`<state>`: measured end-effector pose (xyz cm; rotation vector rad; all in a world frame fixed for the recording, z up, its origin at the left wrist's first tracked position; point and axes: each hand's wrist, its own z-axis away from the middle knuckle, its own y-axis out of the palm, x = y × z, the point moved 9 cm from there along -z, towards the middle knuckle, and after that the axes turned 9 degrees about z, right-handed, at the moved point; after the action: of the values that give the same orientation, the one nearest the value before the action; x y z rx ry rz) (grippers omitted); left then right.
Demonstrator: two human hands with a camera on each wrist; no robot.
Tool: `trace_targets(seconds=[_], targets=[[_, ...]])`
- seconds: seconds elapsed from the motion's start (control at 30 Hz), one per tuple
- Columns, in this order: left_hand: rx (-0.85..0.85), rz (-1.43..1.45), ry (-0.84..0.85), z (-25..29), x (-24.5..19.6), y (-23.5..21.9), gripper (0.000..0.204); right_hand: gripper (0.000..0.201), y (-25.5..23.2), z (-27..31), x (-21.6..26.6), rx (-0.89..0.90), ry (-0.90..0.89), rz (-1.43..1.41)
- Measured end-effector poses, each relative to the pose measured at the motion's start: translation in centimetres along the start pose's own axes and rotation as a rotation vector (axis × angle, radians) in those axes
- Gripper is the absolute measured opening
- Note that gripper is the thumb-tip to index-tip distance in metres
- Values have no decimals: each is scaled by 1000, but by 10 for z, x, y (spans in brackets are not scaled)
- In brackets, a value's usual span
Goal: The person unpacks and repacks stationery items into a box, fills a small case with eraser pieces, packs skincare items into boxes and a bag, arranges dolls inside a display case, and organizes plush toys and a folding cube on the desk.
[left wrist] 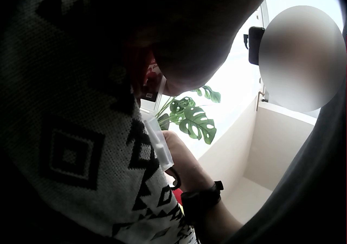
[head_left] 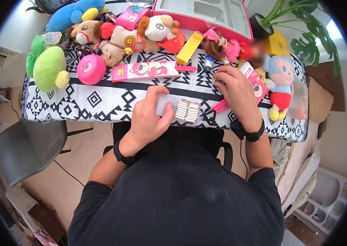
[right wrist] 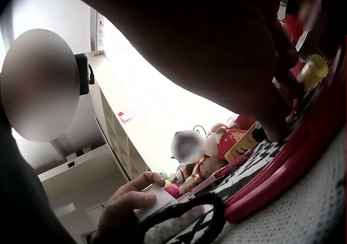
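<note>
In the head view my left hand [head_left: 151, 112] pinches a frosted plastic lid [head_left: 165, 103] between thumb and forefinger. Joined beside it is a clear case [head_left: 188, 111] packed with short white sticks in two rows, at the table's near edge. In the right wrist view the left hand [right wrist: 127, 206] and the pale lid [right wrist: 157, 200] show again. My right hand [head_left: 235, 88] is over the table farther right, palm down, its fingers loosely bent. Just beyond its fingertips stands a small blue-and-white tube [head_left: 209, 63]. Pink sticks [head_left: 221, 105] lie beneath this hand, by a pink-and-white bear-print packet [head_left: 257, 86].
A pink bear-print pack [head_left: 145, 70], a yellow box [head_left: 189, 48] and a round pink case [head_left: 91, 69] lie beyond the hands. Plush toys line the back, a green one [head_left: 49, 67] at left and a blue-and-red doll [head_left: 279, 80] at right. A potted plant [head_left: 263, 24] stands behind.
</note>
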<state>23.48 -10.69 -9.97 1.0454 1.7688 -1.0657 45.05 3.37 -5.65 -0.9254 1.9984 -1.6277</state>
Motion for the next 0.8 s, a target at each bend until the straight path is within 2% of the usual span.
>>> trace_targets(seconds=[0.13,0.33,0.43,0.5,0.53,0.67,0.8], targets=[[-29,23,34,0,1,0,31,17,2,-2,4,-4,-35,12],[-12,25,0,1,0,-1,31,12,-12,-1,14,-116,-57,-11],[-16,12,18,0,-1,-1,32,10,-20,4,25,-100,0,-175],[-16,12,25,0,-1,-1,32,14,-18,10,37,-33,54,-415],[-19,10,33,0,-1,-1,32,14,-20,13,45,-33,56,-416],[-18,25,31,0,-1,-1,33,18,-10,26,84,76,-14,-652],[0,3,29,0,-1,0,34,19,-1,30,100,50,-112,-643]])
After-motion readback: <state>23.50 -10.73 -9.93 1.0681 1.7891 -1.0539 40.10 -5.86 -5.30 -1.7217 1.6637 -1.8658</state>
